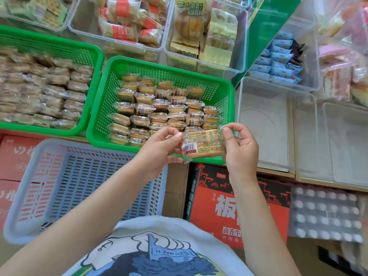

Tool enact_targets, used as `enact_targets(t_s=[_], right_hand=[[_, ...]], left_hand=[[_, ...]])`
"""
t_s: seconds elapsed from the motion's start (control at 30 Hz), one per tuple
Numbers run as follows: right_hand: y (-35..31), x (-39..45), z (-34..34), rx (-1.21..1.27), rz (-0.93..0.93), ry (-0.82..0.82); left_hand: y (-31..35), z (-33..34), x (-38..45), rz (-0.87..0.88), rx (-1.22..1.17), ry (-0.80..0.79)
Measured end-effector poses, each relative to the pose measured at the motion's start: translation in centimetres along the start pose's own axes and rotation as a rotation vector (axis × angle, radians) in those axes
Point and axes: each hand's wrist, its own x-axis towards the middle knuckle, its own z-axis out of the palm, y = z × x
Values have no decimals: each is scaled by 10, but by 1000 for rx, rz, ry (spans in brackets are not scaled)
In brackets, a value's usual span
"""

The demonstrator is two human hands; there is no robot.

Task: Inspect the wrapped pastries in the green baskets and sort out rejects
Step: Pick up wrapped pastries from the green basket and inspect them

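Both hands hold one wrapped pastry [202, 145] up in front of the person, above the near edge of the middle green basket [111, 92]. The left hand [159, 149] pinches the left end of the wrapper between thumb and fingers, and the right hand [240, 148] pinches the right end in the same way, so the packet is stretched flat between them with its printed back side and barcode label turned to the camera. The basket below is about half filled with similar packets lying in loose rows, and a second green basket [93, 56] to the left is filled much more tightly. A pale blue basket [157, 188] stands nearer the person at the left and seems to have nothing in it; I judge it is probably the place for rejects, but this cannot be confirmed. To do this step well, I think the person should keep the grip only on the sealed ends, not on the cake itself, so it is not crushed. It would help to read the printed label, then turn the packet over to look at the front, and check both end seals for openings or trapped air. A good packet should go to a clearly separate place from the unchecked ones, so they do not mix.
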Motion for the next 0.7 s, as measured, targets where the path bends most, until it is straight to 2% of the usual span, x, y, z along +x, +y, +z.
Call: enact_targets(t_s=[0.13,0.23,0.33,0.43,0.5,0.6,0.7], right_hand=[[-8,1,3,412,307,-44],[-2,3,5,436,340,-55],[4,5,4,227,310,-128],[9,12,4,-87,315,-322],[10,15,7,-156,347,-376],[7,30,8,-83,339,-349],[3,67,5,-290,109,-186]], left_hand=[[1,2,3,-29,-32,-6],[1,4,7,-59,-45,6],[2,5,11,-41,30,39],[9,7,18,39,156,71],[16,8,27,93,267,83],[19,0,48,136,471,146],[4,-17,73,199,893,245]])
